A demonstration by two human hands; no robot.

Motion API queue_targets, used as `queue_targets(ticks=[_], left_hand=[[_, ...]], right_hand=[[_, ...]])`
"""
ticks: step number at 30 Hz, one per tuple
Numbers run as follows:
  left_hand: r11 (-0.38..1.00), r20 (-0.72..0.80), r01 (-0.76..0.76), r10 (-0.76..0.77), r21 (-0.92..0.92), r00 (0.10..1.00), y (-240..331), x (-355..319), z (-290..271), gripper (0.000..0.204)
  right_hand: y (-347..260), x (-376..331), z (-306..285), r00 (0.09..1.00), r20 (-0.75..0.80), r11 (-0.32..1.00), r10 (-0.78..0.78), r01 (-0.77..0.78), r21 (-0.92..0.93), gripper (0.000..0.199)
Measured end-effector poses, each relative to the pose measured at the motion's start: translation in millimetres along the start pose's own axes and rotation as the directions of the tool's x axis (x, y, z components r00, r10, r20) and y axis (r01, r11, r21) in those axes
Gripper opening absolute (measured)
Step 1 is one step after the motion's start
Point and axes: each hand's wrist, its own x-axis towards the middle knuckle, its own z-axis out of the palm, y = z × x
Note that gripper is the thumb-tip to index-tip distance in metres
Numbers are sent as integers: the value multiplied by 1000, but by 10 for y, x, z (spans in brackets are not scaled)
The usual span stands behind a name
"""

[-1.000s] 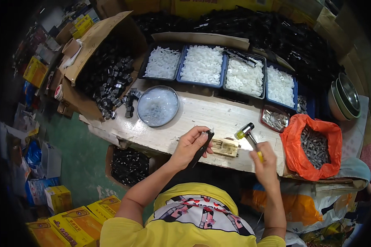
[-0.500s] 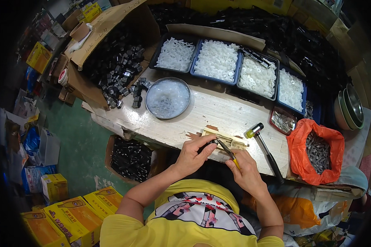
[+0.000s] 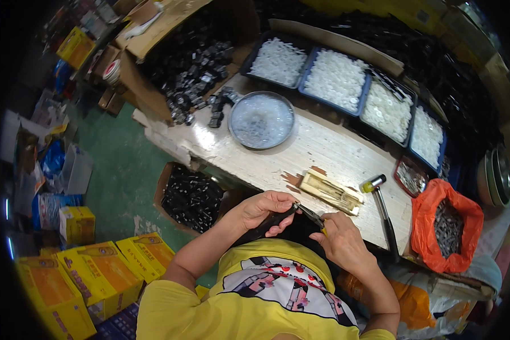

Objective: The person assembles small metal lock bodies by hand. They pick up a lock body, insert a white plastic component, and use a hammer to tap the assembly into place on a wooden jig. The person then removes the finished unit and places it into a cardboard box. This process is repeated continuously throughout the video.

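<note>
My left hand (image 3: pixel 260 209) is closed around a long black part (image 3: pixel 271 221), dark and hard to make out against the shadow below. My right hand (image 3: pixel 343 242) grips needle-nose pliers (image 3: pixel 309 213) with yellow on the handles. The jaws of the pliers meet the end of the black part at my left fingertips; whether they pinch a small piece there is too small to tell. Just beyond my hands, a cream block (image 3: pixel 330 191) with a slot lies on the worktable (image 3: pixel 255 167). To its right rests a hammer (image 3: pixel 384 215) with a yellow-and-black head and a black grip.
Several bins of white plastic pieces (image 3: pixel 334 79) line the table's back. A round metal dish (image 3: pixel 262 120) holds clear pieces. Dark metal parts spill from a carton (image 3: pixel 147 90) at left. An orange bag (image 3: pixel 425 226) of metal pieces stands right; a box of black parts (image 3: pixel 190 198) sits below.
My hands have drawn back off the cream block toward my body, with the black part and pliers still held. The view has shifted, so the table's contents appear further right.
</note>
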Motion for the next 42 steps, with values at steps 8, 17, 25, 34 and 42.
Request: queue_targets(ticks=[8, 17, 25, 34, 42], left_hand=[[-251, -381, 759, 745, 600, 547, -327, -858, -1064, 31], [265, -654, 793, 727, 549, 210, -626, -1388, -2307, 31], [579, -754, 715, 647, 391, -112, -641, -1696, -2628, 25], [371, -832, 879, 553, 299, 50, -1466, -1345, -2780, 33], [340, -838, 916, 546, 212, -8, -1524, -1462, -2712, 42]], right_hand=[[516, -371, -142, 769, -483, 887, 418, -460, 35, 21], [1521, -1106, -236, 578, -661, 559, 478, -781, -278, 25], [1457, -1032, -230, 607, -702, 474, 372, -775, -419, 27], [1401, -903, -301, 697, -652, 610, 300, -665, -431, 14], [1380, -866, -348, 706, -648, 720, 285, -604, -341, 12]])
